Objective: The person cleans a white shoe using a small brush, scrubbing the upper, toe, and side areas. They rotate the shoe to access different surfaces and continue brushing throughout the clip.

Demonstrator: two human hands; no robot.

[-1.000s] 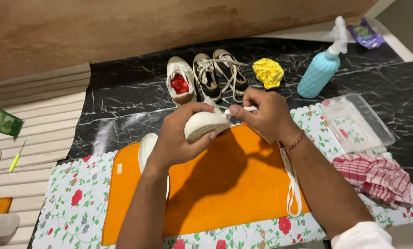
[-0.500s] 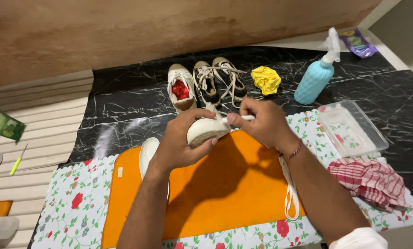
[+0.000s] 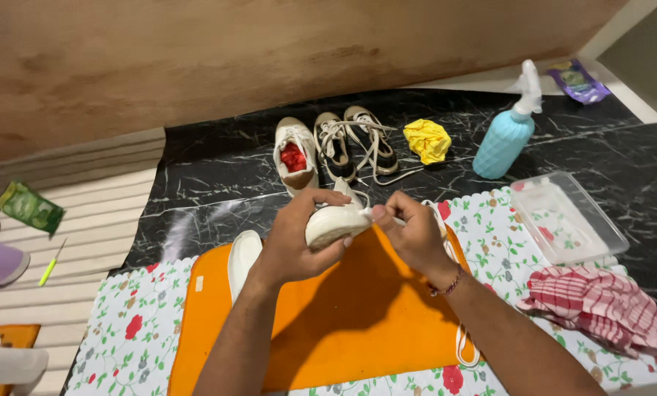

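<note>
- The left hand (image 3: 293,242) is wrapped around a small white shoe (image 3: 336,222), held up at the centre of the frame above the orange mat (image 3: 343,315).
- The right hand (image 3: 409,233) is pinched shut on something thin and white at the shoe's right end; it looks like a lace or a small tool, but I cannot tell which.
- The shoe looks light and easy to carry in one hand. Its sole seems stiff and its upper softer, so a grip around the sole and sides, as the left hand has it, should stay firm without crushing it.
- A second white shoe (image 3: 242,253) lies on the mat just left of the left wrist.
- A loose white lace (image 3: 466,350) trails along the mat's right edge; it is limp and likely to snag.
- In the upper middle stand a shoe with red stuffing (image 3: 294,154) and a dark laced pair (image 3: 357,143), with a crumpled yellow cloth (image 3: 426,139) to their right.
- Further right are a blue spray bottle (image 3: 506,139), a clear tray (image 3: 566,224) and, lower right, a red checked cloth (image 3: 596,304).
- A floral sheet (image 3: 116,345) lies under the mat.
</note>
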